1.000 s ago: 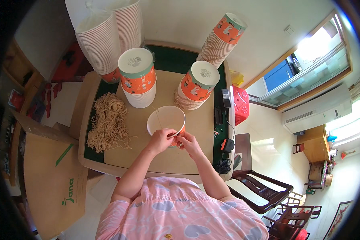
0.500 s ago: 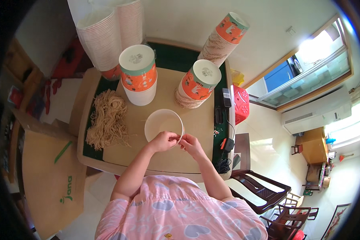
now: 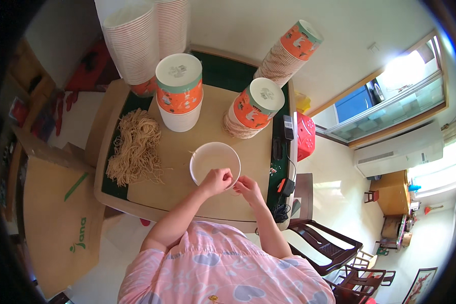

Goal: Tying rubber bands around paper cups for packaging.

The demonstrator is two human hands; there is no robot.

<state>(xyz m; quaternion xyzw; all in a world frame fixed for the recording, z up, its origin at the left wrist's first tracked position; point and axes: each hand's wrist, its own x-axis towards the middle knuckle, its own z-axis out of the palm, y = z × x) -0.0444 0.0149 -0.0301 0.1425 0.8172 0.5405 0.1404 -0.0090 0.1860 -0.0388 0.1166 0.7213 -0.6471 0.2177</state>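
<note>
A white paper bucket (image 3: 207, 158) stands mouth up in front of me, with a short bit of tan string (image 3: 193, 152) at its left rim. Over the near right part of the rim my left hand (image 3: 217, 182) is closed, its fingertips turned out of sight. Just outside the rim, my right hand (image 3: 249, 189) pinches with thumb and forefinger; what lies between them is too small to make out. To the left lies a loose heap of tan strings (image 3: 135, 147).
Behind the bucket stand an upturned orange-and-green bucket stack (image 3: 180, 93) and a string-wrapped stack (image 3: 253, 107). Another wrapped stack (image 3: 291, 50) is at the far right, tall white stacks (image 3: 131, 48) far left. Chargers and cables (image 3: 286, 187) line the right edge; a cardboard box (image 3: 58, 218) stands left.
The bucket appears slightly farther right in view. My left hand has lifted and curled at the rim, and my right hand has drawn slightly away from it.
</note>
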